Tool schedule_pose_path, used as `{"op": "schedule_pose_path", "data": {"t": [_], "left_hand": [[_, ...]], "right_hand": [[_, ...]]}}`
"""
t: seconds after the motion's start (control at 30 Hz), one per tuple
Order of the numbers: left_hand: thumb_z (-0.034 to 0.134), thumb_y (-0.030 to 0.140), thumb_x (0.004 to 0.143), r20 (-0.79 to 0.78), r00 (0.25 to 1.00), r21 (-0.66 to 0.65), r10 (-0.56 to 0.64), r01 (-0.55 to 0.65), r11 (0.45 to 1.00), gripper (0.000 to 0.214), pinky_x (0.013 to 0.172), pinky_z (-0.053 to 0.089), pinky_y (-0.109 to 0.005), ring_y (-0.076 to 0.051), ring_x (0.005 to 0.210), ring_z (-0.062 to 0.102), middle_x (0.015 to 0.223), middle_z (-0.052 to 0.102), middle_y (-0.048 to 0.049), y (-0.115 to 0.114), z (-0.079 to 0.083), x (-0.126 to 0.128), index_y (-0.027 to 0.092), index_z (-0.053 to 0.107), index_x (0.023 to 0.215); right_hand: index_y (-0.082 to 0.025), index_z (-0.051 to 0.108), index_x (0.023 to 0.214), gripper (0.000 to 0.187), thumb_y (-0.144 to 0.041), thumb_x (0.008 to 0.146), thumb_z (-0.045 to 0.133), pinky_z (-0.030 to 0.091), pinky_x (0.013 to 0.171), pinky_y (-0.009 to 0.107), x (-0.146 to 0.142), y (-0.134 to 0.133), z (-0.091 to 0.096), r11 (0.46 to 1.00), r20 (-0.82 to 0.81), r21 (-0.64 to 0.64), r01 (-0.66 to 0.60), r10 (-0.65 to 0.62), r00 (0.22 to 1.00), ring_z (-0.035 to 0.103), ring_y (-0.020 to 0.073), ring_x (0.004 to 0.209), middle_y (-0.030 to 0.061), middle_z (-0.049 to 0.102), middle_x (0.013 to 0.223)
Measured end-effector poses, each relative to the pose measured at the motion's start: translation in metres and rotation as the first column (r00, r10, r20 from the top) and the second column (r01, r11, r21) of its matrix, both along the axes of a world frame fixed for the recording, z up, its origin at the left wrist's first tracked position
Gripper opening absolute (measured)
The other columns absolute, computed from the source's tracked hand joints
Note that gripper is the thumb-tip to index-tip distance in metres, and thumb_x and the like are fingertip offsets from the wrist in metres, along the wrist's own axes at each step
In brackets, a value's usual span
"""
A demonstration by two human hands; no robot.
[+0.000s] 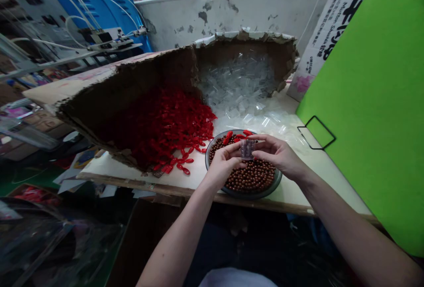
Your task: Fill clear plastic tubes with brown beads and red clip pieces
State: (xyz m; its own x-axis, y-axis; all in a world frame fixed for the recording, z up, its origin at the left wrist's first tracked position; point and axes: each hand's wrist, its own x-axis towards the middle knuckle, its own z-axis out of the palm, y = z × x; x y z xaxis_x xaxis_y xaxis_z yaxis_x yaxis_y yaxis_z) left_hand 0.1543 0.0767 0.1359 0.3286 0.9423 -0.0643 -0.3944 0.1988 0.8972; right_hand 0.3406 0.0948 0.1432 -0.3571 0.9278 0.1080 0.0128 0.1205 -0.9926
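Observation:
My left hand [225,163] and my right hand [276,152] meet over a round metal bowl [274,183] of small brown beads [251,179]. Both pinch a small clear plastic cap [247,149] between their fingertips. A few red plastic pieces [232,137] lie on the beads at the bowl's far side. The bowl stands near the front edge of the pale table [298,198].
A torn-open cardboard box [132,84] lies behind the bowl, with a heap of red plastic pieces [165,123] on its left and clear plastic pieces [238,88] on its right. A green board [374,101] stands at the right. Machinery with white tubes [82,26] is at far left.

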Motion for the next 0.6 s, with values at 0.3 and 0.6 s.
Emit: {"op": "schedule_pose_path", "data": {"t": [0.3,0.6], "left_hand": [[0.07,0.016,0.067,0.034,0.999,-0.041,-0.011,0.013,0.999,0.048,0.071,0.053,-0.024,-0.021,0.093,0.067,0.105,0.071,-0.0099,0.0,-0.003,0.003,0.016,0.065,0.115],[0.073,0.02,0.066,-0.014,1.0,-0.06,0.008,-0.009,0.998,0.048,0.068,0.053,-0.023,-0.019,0.087,0.068,0.1,0.072,-0.0097,0.009,-0.013,0.005,0.016,0.065,0.114]], "right_hand": [[-0.025,0.06,0.12,0.047,-0.03,0.075,0.072,0.05,0.092,0.042,0.004,-0.003,0.0,0.999,0.015,-0.024,0.026,-0.026,1.0,0.067,0.0198,0.094,0.0051,0.071,0.106],[-0.025,0.062,0.118,0.038,-0.033,0.08,0.065,0.051,0.092,0.041,0.004,0.005,-0.006,0.998,0.05,-0.035,0.045,-0.044,0.998,0.065,0.0198,0.098,0.0045,0.068,0.113]]}}
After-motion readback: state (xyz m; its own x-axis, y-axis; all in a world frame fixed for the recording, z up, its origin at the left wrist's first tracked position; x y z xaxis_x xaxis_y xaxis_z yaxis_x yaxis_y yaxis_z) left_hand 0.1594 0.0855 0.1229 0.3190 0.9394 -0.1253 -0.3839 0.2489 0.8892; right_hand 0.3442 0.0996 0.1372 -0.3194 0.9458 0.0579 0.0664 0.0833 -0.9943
